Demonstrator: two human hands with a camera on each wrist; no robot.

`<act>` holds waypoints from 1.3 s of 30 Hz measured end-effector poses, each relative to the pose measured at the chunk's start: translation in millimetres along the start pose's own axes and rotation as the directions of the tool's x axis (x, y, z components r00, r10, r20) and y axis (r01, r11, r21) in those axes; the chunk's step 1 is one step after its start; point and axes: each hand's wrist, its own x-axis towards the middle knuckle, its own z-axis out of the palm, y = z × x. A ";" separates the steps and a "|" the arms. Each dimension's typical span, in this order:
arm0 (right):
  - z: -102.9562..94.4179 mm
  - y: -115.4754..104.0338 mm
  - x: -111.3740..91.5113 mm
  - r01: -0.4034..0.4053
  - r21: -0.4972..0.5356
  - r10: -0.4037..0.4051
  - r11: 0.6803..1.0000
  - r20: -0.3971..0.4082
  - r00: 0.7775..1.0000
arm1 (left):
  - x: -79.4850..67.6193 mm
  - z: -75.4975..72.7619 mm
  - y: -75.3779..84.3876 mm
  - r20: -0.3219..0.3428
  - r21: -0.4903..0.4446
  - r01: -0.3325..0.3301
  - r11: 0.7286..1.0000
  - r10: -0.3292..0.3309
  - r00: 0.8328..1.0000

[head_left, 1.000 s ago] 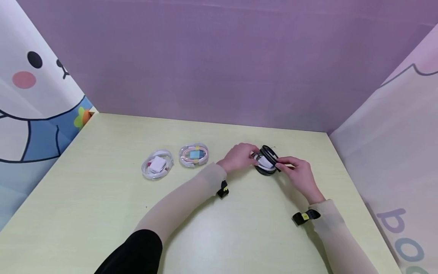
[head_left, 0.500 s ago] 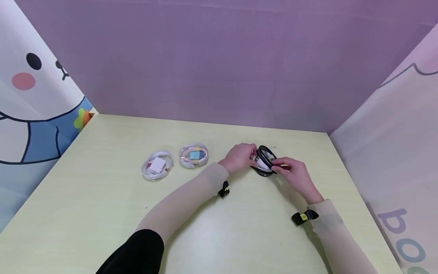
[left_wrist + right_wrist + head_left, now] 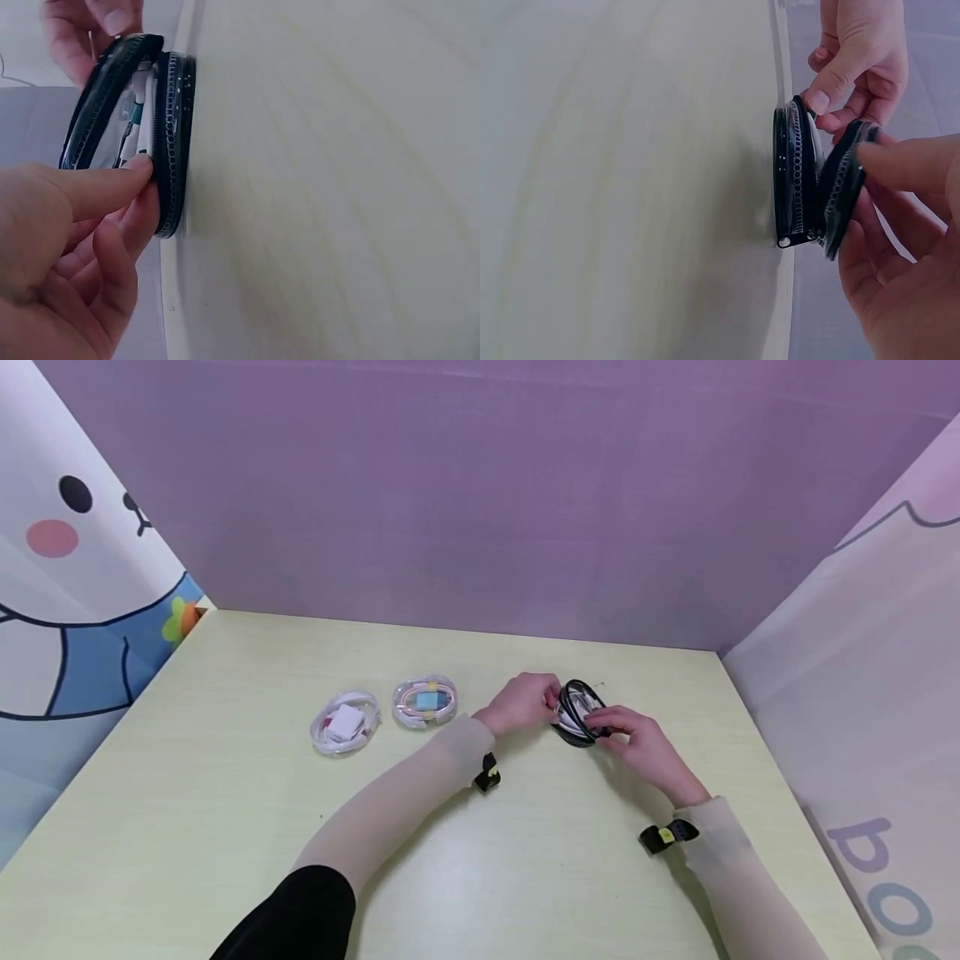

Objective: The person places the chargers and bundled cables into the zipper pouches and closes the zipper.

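Observation:
A small round zip case (image 3: 576, 714) with black edging and clear panels stands partly unzipped on the table between both hands. White cable shows inside it, and the left wrist view reveals white cord (image 3: 142, 112) in the gap between its halves. My left hand (image 3: 525, 703) pinches the zipped rim of the lower half between thumb and fingers. On the other side, my right hand (image 3: 648, 747) holds the raised lid (image 3: 844, 187), thumb on one face and fingers behind it. The lid tilts away from the lower half (image 3: 799, 172), joined at one end.
To the left lie two round clear pouches: one with a white cable and white charger block (image 3: 345, 722), the other with a pink cable and light-blue block (image 3: 427, 700). A purple backdrop (image 3: 465, 510) rises behind the pale table (image 3: 225, 827), with printed cloths at both sides.
The case has shifted slightly left and its lid has turned, showing more of the white cable. My right hand has moved a little left with the lid; my left hand barely moved.

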 end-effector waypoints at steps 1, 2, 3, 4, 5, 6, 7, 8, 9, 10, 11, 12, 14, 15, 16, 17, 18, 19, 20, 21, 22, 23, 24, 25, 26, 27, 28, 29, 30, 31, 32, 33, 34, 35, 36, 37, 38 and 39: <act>0.0 0.4 0.1 0.004 -0.002 -0.004 1.000 0.008 1.000 | 0.1 0.3 -1.1 0.001 -0.021 -0.001 1.000 0.001 1.000; 0.0 0.7 0.3 0.007 -0.006 -0.007 1.000 0.015 1.000 | 0.4 0.5 -2.3 0.003 -0.044 -0.002 0.999 0.002 1.000; 0.0 0.9 0.6 0.009 -0.006 -0.009 1.000 0.018 1.000 | 0.4 0.5 -3.4 0.009 -0.073 -0.003 0.997 0.003 1.000; 0.1 1.1 0.7 0.013 -0.006 -0.013 1.000 0.021 1.000 | 0.5 0.3 -4.4 0.015 -0.100 -0.003 0.995 0.004 1.000; 0.2 1.2 0.8 0.012 -0.004 -0.012 1.000 0.022 1.000 | 0.4 0.0 -5.0 0.023 -0.128 -0.001 0.992 0.004 1.000; 0.3 1.4 0.9 0.011 -0.004 -0.011 1.000 0.022 1.000 | 0.2 -0.4 -5.5 0.033 -0.154 0.007 0.988 -0.001 0.999; 0.3 1.6 1.0 0.008 -0.003 -0.008 1.000 0.022 1.000 | 0.0 -1.1 -5.4 0.044 -0.178 0.018 0.984 -0.011 0.999; 0.5 1.6 1.1 0.007 -0.006 -0.007 1.000 0.018 1.000 | -0.6 -2.1 -5.0 0.056 -0.200 0.036 0.979 -0.025 0.998; 0.7 1.7 1.1 0.007 -0.009 -0.007 1.000 0.013 1.000 | -1.5 -3.3 -3.8 0.067 -0.224 0.060 0.973 -0.046 0.997; 0.8 1.6 1.1 0.006 -0.012 -0.006 1.000 0.004 1.000 | -2.3 -4.4 -2.5 0.079 -0.249 0.084 0.965 -0.067 0.995; 0.9 1.5 1.1 0.000 -0.014 0.000 1.000 -0.008 1.000 | -2.8 -5.2 -1.8 0.092 -0.278 0.112 0.954 -0.090 0.992; 1.0 1.4 1.0 -0.004 -0.021 0.004 1.000 -0.026 1.000 | -3.2 -6.0 -1.1 0.106 -0.304 0.140 0.942 -0.112 0.988; 0.9 1.3 0.9 -0.027 -0.031 0.024 0.999 -0.078 0.997 | -3.9 -6.9 -0.2 0.128 -0.354 0.181 0.918 -0.144 0.981; 0.6 1.2 0.8 -0.048 -0.031 0.044 0.998 -0.108 0.993 | -3.8 -6.9 -0.4 0.134 -0.373 0.195 0.907 -0.156 0.979; 0.2 1.2 0.7 -0.074 -0.030 0.069 0.997 -0.138 0.988 | -3.1 -6.3 -1.5 0.139 -0.392 0.205 0.897 -0.163 0.977; -0.3 1.8 0.4 -0.109 -0.029 0.103 0.994 -0.167 0.981 | -2.4 -5.6 -2.8 0.141 -0.407 0.214 0.888 -0.171 0.975; -0.9 2.4 0.0 -0.149 -0.024 0.142 0.988 -0.188 0.972 | -1.9 -5.2 -3.3 0.146 -0.424 0.228 0.876 -0.182 0.972; -2.0 3.3 -0.6 -0.199 -0.007 0.194 0.980 -0.198 0.961 | -1.3 -4.8 -4.1 0.151 -0.444 0.240 0.863 -0.192 0.970; -3.2 4.1 -1.2 -0.254 0.018 0.252 0.967 -0.196 0.948 | -0.5 -4.3 -5.3 0.158 -0.463 0.252 0.849 -0.201 0.967; -4.4 4.3 -1.9 -0.310 0.046 0.313 0.950 -0.180 0.933 | -0.3 -4.3 -6.1 0.168 -0.479 0.264 0.837 -0.208 0.964; -5.5 4.2 -2.4 -0.360 0.087 0.369 0.929 -0.155 0.916 | -0.1 -4.4 -6.9 0.183 -0.500 0.276 0.821 -0.211 0.960; -6.2 3.9 -2.8 -0.407 0.138 0.423 0.903 -0.120 0.898 | -0.4 -5.0 -7.3 0.199 -0.519 0.287 0.806 -0.212 0.957; -6.8 3.3 -2.9 -0.447 0.197 0.468 0.873 -0.077 0.880 | -0.7 -5.7 -7.8 0.216 -0.532 0.295 0.794 -0.210 0.954; -7.2 2.3 -2.8 -0.478 0.258 0.503 0.839 -0.034 0.864 | -1.2 -6.4 -8.6 0.228 -0.538 0.295 0.790 -0.200 0.953; -7.0 1.0 -2.3 -0.497 0.316 0.523 0.808 0.004 0.853 | -1.8 -7.2 -9.0 0.237 -0.536 0.293 0.792 -0.192 0.952; -6.7 0.1 -1.6 -0.507 0.365 0.532 0.781 0.038 0.846 | -2.6 -8.1 -9.1 0.243 -0.534 0.292 0.793 -0.187 0.952; -6.1 -0.3 -0.9 -0.510 0.408 0.533 0.757 0.065 0.843 | -3.0 -8.7 -9.5 0.248 -0.538 0.292 0.791 -0.183 0.951; -5.6 -0.8 -0.3 -0.511 0.436 0.533 0.741 0.082 0.842 | -3.5 -9.2 -9.9 0.248 -0.532 0.291 0.796 -0.182 0.952; -5.2 -0.6 0.2 -0.509 0.454 0.529 0.732 0.092 0.844 | -3.9 -9.7 -10.3 0.248 -0.521 0.287 0.804 -0.179 0.952; -4.9 -0.5 0.6 -0.504 0.461 0.524 0.730 0.095 0.846 | -4.4 -10.3 -10.4 0.249 -0.510 0.286 0.811 -0.179 0.952; -4.6 0.0 0.8 -0.499 0.460 0.517 0.735 0.097 0.851 | -4.9 -10.7 -10.7 0.250 -0.501 0.288 0.816 -0.182 0.951; -4.5 0.8 0.9 -0.494 0.454 0.511 0.741 0.096 0.854 | -5.5 -11.2 -11.1 0.252 -0.491 0.289 0.822 -0.183 0.950; -4.3 1.7 1.0 -0.491 0.447 0.507 0.748 0.093 0.857 | -6.1 -11.6 -11.6 0.256 -0.480 0.289 0.828 -0.183 0.949; -4.1 2.6 0.9 -0.490 0.440 0.506 0.752 0.090 0.858 | -6.7 -11.7 -12.1 0.260 -0.471 0.292 0.832 -0.185 0.948; -3.9 4.0 0.9 -0.489 0.435 0.503 0.756 0.091 0.859 | -7.5 -11.9 -12.6 0.266 -0.458 0.292 0.839 -0.185 0.946; -3.8 5.3 0.7 -0.487 0.429 0.500 0.761 0.091 0.861 | -8.3 -12.0 -13.2 0.271 -0.445 0.291 0.847 -0.182 0.945; -3.5 6.5 0.5 -0.484 0.423 0.495 0.766 0.092 0.864 | -9.3 -12.0 -13.7 0.274 -0.431 0.289 0.855 -0.181 0.945; -3.3 7.5 0.5 -0.484 0.419 0.494 0.768 0.092 0.864 | -10.4 -12.0 -14.0 0.275 -0.418 0.284 0.863 -0.178 0.945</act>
